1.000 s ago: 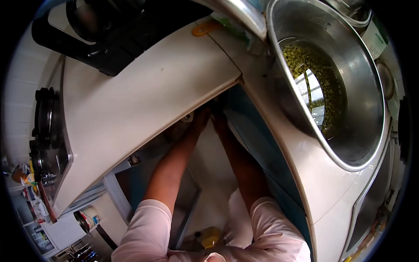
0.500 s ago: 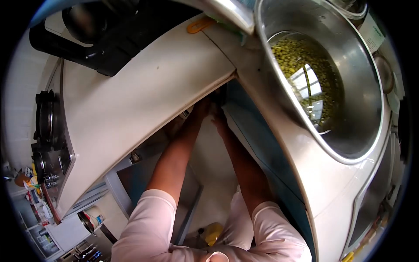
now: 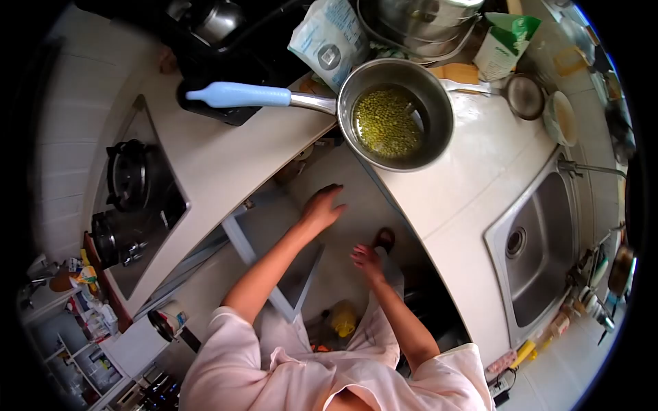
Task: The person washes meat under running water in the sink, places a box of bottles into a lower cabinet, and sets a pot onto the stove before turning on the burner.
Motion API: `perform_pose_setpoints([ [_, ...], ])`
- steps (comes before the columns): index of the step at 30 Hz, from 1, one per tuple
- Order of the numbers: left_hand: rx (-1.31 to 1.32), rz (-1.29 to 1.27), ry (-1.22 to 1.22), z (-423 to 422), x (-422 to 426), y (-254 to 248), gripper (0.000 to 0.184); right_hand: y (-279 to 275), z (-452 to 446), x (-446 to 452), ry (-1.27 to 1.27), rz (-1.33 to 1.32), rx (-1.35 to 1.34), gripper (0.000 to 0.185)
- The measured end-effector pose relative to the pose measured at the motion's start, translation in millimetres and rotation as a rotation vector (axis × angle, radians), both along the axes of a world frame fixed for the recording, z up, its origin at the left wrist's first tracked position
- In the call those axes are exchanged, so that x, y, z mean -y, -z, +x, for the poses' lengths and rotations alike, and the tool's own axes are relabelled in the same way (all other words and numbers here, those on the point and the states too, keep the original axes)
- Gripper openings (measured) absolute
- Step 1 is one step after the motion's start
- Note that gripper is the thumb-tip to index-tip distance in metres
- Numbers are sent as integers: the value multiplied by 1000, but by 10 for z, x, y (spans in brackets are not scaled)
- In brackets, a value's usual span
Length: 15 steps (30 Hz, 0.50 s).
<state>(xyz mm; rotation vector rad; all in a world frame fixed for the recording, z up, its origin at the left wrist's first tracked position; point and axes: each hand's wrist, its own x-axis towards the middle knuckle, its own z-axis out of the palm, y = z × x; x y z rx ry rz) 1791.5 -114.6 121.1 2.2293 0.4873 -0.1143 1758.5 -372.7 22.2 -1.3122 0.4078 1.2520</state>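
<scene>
My left hand (image 3: 324, 207) hovers above the floor in the gap between the counters, fingers stretched out with nothing in them. Lower and to the right is my right hand (image 3: 367, 260), its fingers loosely apart and holding nothing. Neither one touches the cookware. Beyond them, a steel saucepan (image 3: 439, 130) with a light blue handle (image 3: 248, 95) stands at the counter corner. Green beans (image 3: 385, 123) lie under water inside it. Left of my left forearm, a grey-framed door or drawer front (image 3: 250, 250) sticks out from below the counter.
A steel sink (image 3: 548, 274) is set in the right counter (image 3: 439, 205). On the left is a gas hob (image 3: 130, 175). Behind the saucepan stand a white-blue packet (image 3: 329, 44), a large steel pot (image 3: 418, 24) and a green-white packet (image 3: 507, 48). A yellow object (image 3: 343, 320) is by my legs.
Both hands have drawn back from deep under the counter corner and moved apart. The view has shifted, so the saucepan appears smaller and its handle, the hob and the sink show more fully.
</scene>
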Motion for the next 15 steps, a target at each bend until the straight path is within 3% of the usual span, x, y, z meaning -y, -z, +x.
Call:
perform_pose_setpoints([
  [2,164,176,-152,-427,69,-1104,38,-394,-49,202,-41,-48,90,36],
  [5,352,229,-680,-1305,185,-1777,37,-786,-55,428,-72,102,222,31],
  [7,355,-53,-1088,-1969,301,-1525,38,-1205,51,373,-66,92,212,30],
  [9,50,-652,-1512,-2645,483,-965,45,-1526,133,332,-49,114,202,30],
  [11,-38,-1364,-1579,-2690,759,-749,48,-1753,208,311,-81,143,229,28],
  [13,-117,-1463,-1335,-2621,974,-303,50,-1910,292,348,-108,152,275,27],
  [15,-254,-1527,-1301,-2069,1082,-621,50,-2150,402,411,-93,181,315,26],
])
